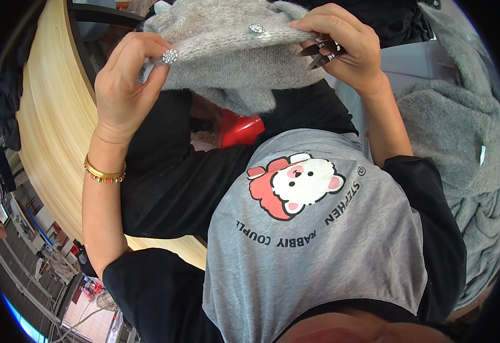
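A fuzzy light grey knitted garment (pixel 227 66) is held up between my two hands, its edge stretched from one to the other. My left hand (pixel 128 80) pinches that edge at a round, sparkling rhinestone button (pixel 170 56). A second rhinestone button (pixel 255 28) sits farther along the edge, towards my right hand (pixel 347 48). With thumb and forefinger, the right hand grips the garment's other end. Dark thread snips (pixel 322 55) rest in the curled fingers of that hand, their blades pointing left. Part of the garment hangs down over my lap.
A pale wooden table edge (pixel 50 114) curves along the left. More grey knitwear (pixel 450 137) lies heaped at the right, by a grey plastic surface (pixel 413 60). Black cloth (pixel 398 20) is piled at the far right. Something shiny and red (pixel 241 128) shows between my legs.
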